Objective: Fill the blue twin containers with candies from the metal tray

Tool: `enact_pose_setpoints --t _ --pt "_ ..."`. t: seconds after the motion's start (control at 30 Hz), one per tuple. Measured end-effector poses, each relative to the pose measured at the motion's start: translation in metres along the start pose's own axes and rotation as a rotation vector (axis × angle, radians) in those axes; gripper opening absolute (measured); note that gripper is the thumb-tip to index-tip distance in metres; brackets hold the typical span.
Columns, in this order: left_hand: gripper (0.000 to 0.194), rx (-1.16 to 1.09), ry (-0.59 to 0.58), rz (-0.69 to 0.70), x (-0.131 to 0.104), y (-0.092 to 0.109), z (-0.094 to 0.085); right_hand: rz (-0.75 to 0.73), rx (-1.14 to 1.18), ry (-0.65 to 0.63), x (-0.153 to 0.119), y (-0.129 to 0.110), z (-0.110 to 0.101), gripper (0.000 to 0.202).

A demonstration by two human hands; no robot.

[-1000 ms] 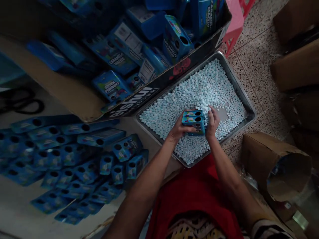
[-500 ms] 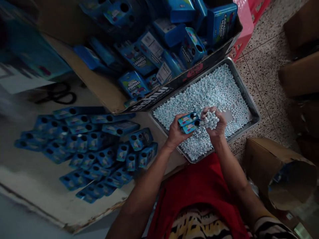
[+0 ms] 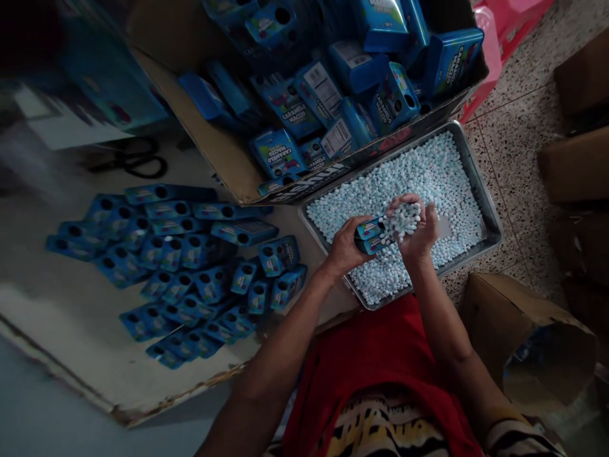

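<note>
Two small blue boxes (image 3: 368, 236) sit side by side in my left hand (image 3: 346, 246), fingers wrapped round them and their holed ends turned toward my right hand. Cupped beside them, my right hand (image 3: 419, 235) holds a heap of small pale candies (image 3: 403, 219), some spilling at the box openings. Both hands are over a metal tray (image 3: 495, 225) of white and light-blue candies (image 3: 375, 181). On the table to the left stand many blue boxes (image 3: 181, 254) in rows, their round holes showing.
A large carton (image 3: 190, 133) full of blue boxes stands behind the tray. Black scissors (image 3: 143, 158) lie at the left. Pink stools (image 3: 495, 38) are at the back right. An open cardboard box (image 3: 499, 304) and other cartons (image 3: 578, 165) stand on the right.
The view has shifted, so the scene sits further right. My right hand has tipped toward the boxes, and its heap of candies has spread and reaches their openings.
</note>
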State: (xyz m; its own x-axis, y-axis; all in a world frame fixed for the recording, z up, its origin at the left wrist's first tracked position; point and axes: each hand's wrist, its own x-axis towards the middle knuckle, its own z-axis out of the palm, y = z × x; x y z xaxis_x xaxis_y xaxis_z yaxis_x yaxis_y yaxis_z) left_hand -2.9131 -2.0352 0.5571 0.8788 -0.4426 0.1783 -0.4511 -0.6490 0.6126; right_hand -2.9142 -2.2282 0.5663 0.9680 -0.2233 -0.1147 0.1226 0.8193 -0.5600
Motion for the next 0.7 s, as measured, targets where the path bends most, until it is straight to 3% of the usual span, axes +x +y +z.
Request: enact_pose_setpoints --t 0.3,0.43,0.6,0.67,0.7 --pt "0.080 -0.008 0.008 0.098 0.000 -0.006 0.003 -0.162 -0.118 -0.260 0.003 0.002 -0.005 0.055" --pt "0.079 -0.009 0.094 0.152 0.004 -0.010 0.008 -0.174 -0.226 -0.347 -0.005 0.005 -0.014 0.050" --pt "0.075 -0.040 0.158 0.125 0.004 -0.015 0.006 -0.234 -0.326 -0.555 -0.021 0.001 -0.029 0.046" --pt "0.078 -0.116 0.224 0.037 0.000 -0.023 0.002 -0.288 -0.433 -0.468 -0.013 -0.008 -0.050 0.053" --pt "0.080 -0.174 0.261 -0.020 -0.002 -0.029 0.001 -0.333 -0.556 -0.361 -0.004 -0.012 -0.065 0.058"
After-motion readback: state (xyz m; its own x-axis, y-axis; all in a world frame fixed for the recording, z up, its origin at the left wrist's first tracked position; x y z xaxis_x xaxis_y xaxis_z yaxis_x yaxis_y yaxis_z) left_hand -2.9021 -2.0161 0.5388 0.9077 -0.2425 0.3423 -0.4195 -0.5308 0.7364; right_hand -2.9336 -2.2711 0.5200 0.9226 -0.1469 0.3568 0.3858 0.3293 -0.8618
